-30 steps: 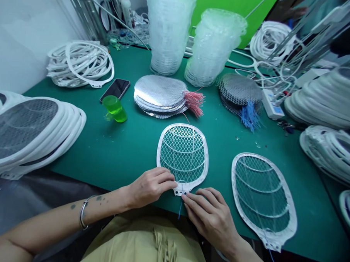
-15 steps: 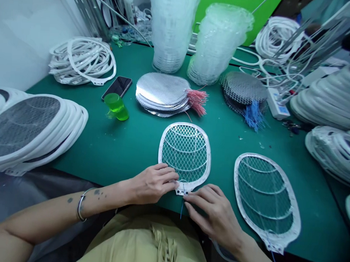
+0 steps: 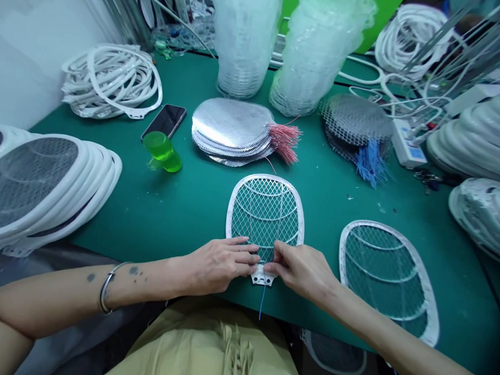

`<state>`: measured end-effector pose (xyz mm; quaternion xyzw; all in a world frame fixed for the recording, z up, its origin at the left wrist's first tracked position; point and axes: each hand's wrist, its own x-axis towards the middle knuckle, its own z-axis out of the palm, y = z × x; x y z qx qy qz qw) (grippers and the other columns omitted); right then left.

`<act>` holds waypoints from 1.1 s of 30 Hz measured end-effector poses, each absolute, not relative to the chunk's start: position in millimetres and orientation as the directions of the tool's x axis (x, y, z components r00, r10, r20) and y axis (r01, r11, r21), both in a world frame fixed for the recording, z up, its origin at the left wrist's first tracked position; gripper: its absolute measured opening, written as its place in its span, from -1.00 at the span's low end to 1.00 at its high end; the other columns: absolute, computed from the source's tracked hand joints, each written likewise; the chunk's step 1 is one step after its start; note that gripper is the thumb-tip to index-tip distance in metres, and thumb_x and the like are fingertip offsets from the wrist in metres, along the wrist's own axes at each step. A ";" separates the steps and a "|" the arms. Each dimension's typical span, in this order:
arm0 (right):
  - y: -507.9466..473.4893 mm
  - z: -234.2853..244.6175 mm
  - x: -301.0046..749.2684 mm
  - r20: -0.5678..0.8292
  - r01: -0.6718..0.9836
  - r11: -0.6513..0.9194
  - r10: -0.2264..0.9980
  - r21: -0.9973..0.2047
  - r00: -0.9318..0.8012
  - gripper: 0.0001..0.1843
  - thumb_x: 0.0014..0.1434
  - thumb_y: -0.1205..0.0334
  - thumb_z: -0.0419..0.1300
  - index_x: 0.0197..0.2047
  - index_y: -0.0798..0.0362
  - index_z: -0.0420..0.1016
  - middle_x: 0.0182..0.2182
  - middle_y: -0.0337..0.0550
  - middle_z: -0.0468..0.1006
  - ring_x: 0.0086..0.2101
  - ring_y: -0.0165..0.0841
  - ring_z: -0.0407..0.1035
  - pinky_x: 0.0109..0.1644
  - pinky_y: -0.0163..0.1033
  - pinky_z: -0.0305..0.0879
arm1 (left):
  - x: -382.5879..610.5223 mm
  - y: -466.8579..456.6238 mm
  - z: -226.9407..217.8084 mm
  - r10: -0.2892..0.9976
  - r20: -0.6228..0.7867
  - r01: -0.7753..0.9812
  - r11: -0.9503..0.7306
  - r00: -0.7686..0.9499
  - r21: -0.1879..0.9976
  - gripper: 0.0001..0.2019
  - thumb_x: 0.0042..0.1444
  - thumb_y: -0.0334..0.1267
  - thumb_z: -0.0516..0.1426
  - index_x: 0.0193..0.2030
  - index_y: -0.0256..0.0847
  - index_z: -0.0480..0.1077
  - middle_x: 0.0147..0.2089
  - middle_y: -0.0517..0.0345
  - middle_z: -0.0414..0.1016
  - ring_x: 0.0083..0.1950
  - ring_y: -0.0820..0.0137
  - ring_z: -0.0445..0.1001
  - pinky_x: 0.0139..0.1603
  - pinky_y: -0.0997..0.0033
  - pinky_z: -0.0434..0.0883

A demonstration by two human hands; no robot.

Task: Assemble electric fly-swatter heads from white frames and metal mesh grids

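Note:
A white racket-shaped frame with metal mesh (image 3: 266, 211) lies flat on the green table (image 3: 199, 202) right in front of me. My left hand (image 3: 219, 263) rests on its lower left edge, fingers stretched toward the neck. My right hand (image 3: 302, 270) pinches the frame's lower edge beside the neck. A thin blue wire (image 3: 262, 301) hangs from the neck over the table's front edge.
A second mesh frame (image 3: 389, 276) lies to the right. Behind are a stack of silver mesh with red wires (image 3: 236, 131), dark mesh with blue wires (image 3: 358, 128), two clear plastic stacks (image 3: 246, 38), a phone (image 3: 165, 121), a green cup (image 3: 162, 152). White racket stacks (image 3: 38, 184) stand left and right.
My right hand has come up from below the neck to the frame's lower edge, close to my left hand. The view has shifted slightly; the frame stays in place.

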<state>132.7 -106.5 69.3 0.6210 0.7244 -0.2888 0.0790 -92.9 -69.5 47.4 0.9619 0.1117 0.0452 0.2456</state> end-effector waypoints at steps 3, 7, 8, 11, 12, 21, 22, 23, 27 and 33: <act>-113.9 67.2 131.7 -0.381 0.947 0.122 0.894 -0.298 -0.235 -0.79 0.15 0.09 0.28 -0.41 -0.05 0.37 -0.56 -0.32 0.54 -0.49 -0.32 0.43 -0.50 -0.26 -0.11 | -97.1 -70.8 46.6 0.240 0.091 0.163 -0.847 0.966 0.506 -0.57 0.21 -0.55 0.00 0.17 -0.21 0.38 0.23 0.11 0.41 0.33 0.28 0.25 0.41 0.09 0.12; -124.0 56.9 139.7 -0.099 0.947 0.186 0.971 -0.263 -0.218 -0.66 0.03 -0.09 0.35 -0.34 -0.04 0.41 -0.46 -0.27 0.57 -0.42 -0.28 0.45 -0.37 -0.21 0.19 | -106.3 -52.7 50.9 0.289 0.131 0.169 -0.810 0.948 0.562 -0.62 0.32 -0.28 0.06 0.26 -0.04 0.29 0.27 0.19 0.35 0.38 0.35 0.17 0.42 0.11 0.08; -125.6 52.5 142.9 0.010 0.954 0.200 0.979 -0.222 -0.203 -0.53 -0.01 -0.20 0.33 -0.20 -0.03 0.44 -0.31 -0.15 0.60 -0.30 -0.20 0.48 -0.28 -0.16 0.26 | -108.1 -45.3 50.3 0.382 0.131 0.256 -0.800 0.915 0.543 -0.58 0.33 -0.21 0.06 0.31 -0.04 0.22 0.32 0.16 0.28 0.41 0.32 0.10 0.43 0.08 0.06; -130.6 37.7 152.0 0.210 0.963 0.252 0.951 -0.093 -0.228 0.00 0.02 -0.41 0.15 0.31 0.15 0.14 0.19 0.21 0.35 0.15 0.04 0.26 0.03 0.05 0.28 | -109.5 -24.2 41.2 0.640 0.125 0.548 -0.728 0.758 0.412 -0.33 0.31 0.01 0.03 0.45 -0.19 -0.08 0.45 -0.05 -0.06 0.48 0.16 -0.14 0.42 -0.05 -0.02; -133.4 33.0 154.4 0.214 0.960 0.272 0.943 -0.064 -0.253 0.07 0.07 -0.41 0.08 0.39 0.19 -0.03 0.27 0.24 0.22 0.23 0.04 0.14 0.11 0.08 0.24 | -108.4 -19.6 36.5 0.666 0.115 0.591 -0.718 0.737 0.368 -0.26 0.29 0.08 0.01 0.46 -0.24 -0.16 0.47 -0.10 -0.14 0.48 0.12 -0.19 0.42 -0.06 -0.05; -165.9 10.2 168.8 0.335 0.945 0.279 0.886 0.169 -0.321 0.20 0.07 -0.45 0.00 0.44 0.26 -0.31 0.18 0.25 0.34 0.08 0.08 0.36 -0.08 0.13 0.42 | -89.9 -25.1 40.7 0.587 0.104 0.526 -0.779 0.803 0.340 -0.31 0.30 0.14 -0.07 0.43 -0.25 -0.01 0.43 -0.10 0.02 0.45 0.13 -0.02 0.40 0.02 0.03; -164.3 9.0 169.8 0.354 0.937 0.290 0.870 0.197 -0.344 0.20 0.06 -0.45 0.00 0.44 0.27 -0.30 0.15 0.25 0.38 0.05 0.08 0.39 -0.11 0.14 0.43 | -88.8 -17.7 50.4 0.625 0.119 0.546 -0.747 0.772 0.380 -0.37 0.31 0.13 -0.07 0.39 -0.19 0.09 0.39 -0.05 0.13 0.41 0.14 0.09 0.36 0.03 0.13; -162.1 8.3 170.8 0.367 0.926 0.306 0.854 0.220 -0.369 0.21 0.06 -0.45 0.00 0.44 0.29 -0.29 0.13 0.25 0.41 0.02 0.09 0.41 -0.13 0.14 0.43 | -87.2 -6.3 61.4 0.687 0.137 0.582 -0.691 0.714 0.429 -0.43 0.32 0.12 -0.09 0.35 -0.13 0.17 0.35 0.00 0.22 0.37 0.16 0.20 0.30 0.07 0.23; -151.8 16.2 178.2 0.367 0.884 0.387 0.807 0.263 -0.463 0.18 0.04 -0.48 -0.01 0.43 0.24 -0.15 0.12 0.26 0.42 0.00 0.17 0.41 -0.15 0.22 0.40 | -73.3 70.5 102.2 0.912 0.131 0.790 -0.403 0.388 0.461 -0.51 0.38 0.02 -0.18 0.27 -0.11 0.29 0.33 0.08 0.28 0.37 0.24 0.19 0.29 0.21 0.25; -80.3 88.7 179.5 0.352 0.922 0.386 0.860 0.023 -0.369 -0.61 0.19 -0.19 0.12 0.03 -0.31 0.50 -0.03 -0.22 0.58 0.11 0.17 0.29 0.05 0.64 -0.04 | -52.3 166.8 91.7 0.967 -0.069 0.918 -0.208 0.244 0.336 -0.35 0.30 0.11 -0.13 0.41 -0.23 0.06 0.48 -0.13 -0.24 0.45 -0.20 -0.36 0.32 -0.38 -0.27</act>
